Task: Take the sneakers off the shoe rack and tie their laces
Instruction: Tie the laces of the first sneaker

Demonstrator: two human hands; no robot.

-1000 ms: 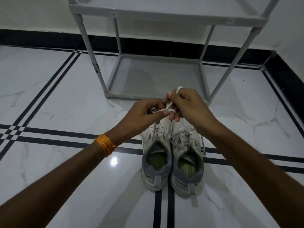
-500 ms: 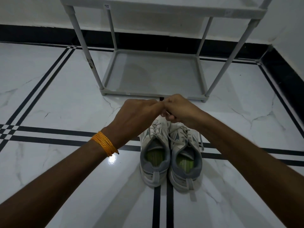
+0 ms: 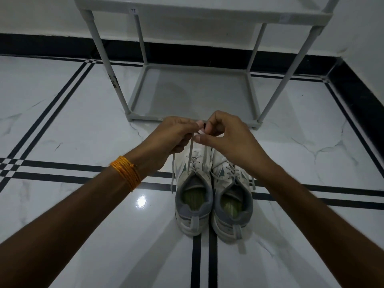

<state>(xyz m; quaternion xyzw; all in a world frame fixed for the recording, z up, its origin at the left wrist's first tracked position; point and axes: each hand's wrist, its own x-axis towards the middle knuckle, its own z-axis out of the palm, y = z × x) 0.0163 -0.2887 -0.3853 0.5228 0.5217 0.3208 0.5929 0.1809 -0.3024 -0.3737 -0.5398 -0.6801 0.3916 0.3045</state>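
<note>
Two white and grey sneakers stand side by side on the floor, heels toward me: the left sneaker (image 3: pixel 192 196) and the right sneaker (image 3: pixel 232 201). My left hand (image 3: pixel 172 138) and my right hand (image 3: pixel 226 138) meet above the toes, both pinching the left sneaker's grey lace (image 3: pixel 190 154), which runs taut up from its eyelets. One loose lace end (image 3: pixel 172 179) hangs down the left side. The toes of both sneakers are hidden under my hands.
The grey shoe rack (image 3: pixel 195 119) stands just beyond the sneakers, its bottom shelf bare and an upper shelf (image 3: pixel 203 14) at the top of view. White marble floor with black stripes (image 3: pixel 62 169) surrounds them. A black skirting and wall corner (image 3: pixel 353 84) lie at the right.
My hands have drawn slightly apart and lifted, pulling the left sneaker's lace taut. A lace end now hangs free at the left side. The view has shifted a little.
</note>
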